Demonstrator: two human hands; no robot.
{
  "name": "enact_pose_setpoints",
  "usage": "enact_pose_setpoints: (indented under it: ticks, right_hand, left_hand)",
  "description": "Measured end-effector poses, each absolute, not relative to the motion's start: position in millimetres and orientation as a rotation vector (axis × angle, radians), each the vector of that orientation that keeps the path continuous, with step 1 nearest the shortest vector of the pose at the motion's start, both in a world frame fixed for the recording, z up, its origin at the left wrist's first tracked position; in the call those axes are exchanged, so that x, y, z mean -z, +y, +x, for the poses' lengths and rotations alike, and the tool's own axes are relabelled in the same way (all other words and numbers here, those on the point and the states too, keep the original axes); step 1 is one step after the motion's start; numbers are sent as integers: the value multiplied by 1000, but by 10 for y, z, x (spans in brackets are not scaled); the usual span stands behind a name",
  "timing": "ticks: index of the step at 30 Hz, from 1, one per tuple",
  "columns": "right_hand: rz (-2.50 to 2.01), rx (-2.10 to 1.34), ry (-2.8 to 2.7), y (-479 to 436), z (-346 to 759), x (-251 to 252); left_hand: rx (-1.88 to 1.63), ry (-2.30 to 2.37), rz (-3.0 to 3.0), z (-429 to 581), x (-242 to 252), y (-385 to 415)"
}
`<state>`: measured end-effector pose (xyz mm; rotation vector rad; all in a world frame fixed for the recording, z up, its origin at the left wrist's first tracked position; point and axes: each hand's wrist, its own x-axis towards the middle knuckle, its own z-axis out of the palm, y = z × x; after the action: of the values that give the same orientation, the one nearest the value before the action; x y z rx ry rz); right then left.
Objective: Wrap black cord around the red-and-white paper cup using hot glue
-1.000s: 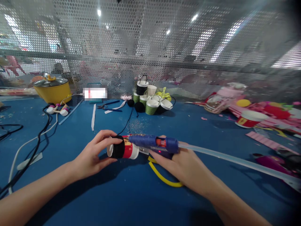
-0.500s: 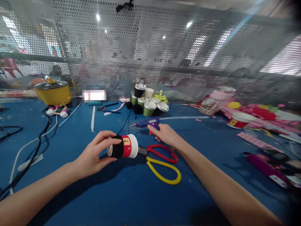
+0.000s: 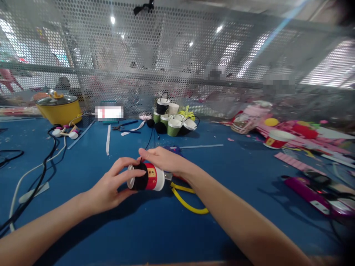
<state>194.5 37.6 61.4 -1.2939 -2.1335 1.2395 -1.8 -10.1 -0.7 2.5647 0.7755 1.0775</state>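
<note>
My left hand [image 3: 113, 183] is closed around a small paper cup [image 3: 152, 177] lying on its side in the air, its white rim facing right. Black yarn [image 3: 140, 176] wraps the cup's base end, and the red printed band shows beside it. Over the top of the cup my right hand [image 3: 159, 159] pinches the black yarn where it leaves the winding. Partly covered by that hand, a blue glue gun [image 3: 174, 149] rests on the table with its red light on. Large scissors [image 3: 191, 207] with yellow and red handles lie under my right wrist, partly hidden.
Several small wrapped cups [image 3: 174, 125] stand at the back beside a black yarn ball [image 3: 160, 128]. Pliers [image 3: 126, 126] and a white strip [image 3: 108, 140] lie left of them. A yellow pot [image 3: 59, 112], cables [image 3: 46, 162] and a purple power strip [image 3: 307, 195] sit further out.
My right hand has let go of the glue gun and moved left to the yarn on the cup. The left hand keeps its hold. The view has shifted slightly.
</note>
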Motion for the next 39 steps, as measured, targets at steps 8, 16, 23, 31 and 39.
enact_pose_setpoints:
  ticks: [8,16,23,31,39]
  right_hand:
    - [-1106,-1128,-1804,361,1949,-640]
    - [-1089,-945,-1799,402,2057,-652]
    - [-1147,-940,-1878,388,2023,-587]
    - [-1273,-1022,-1977,340,1967,-558]
    - [-1342,-1105,-2142,304,1962,-610]
  left_hand:
    - [-1034,792,2185,3,-11,-110]
    - [-942,736,1730,64,-35,-121]
    - [-946,675,1927,57,-19,-173]
    - [-1025,665,2181,39,-60,-206]
    - [-1057,647,2424,30,-63,-223]
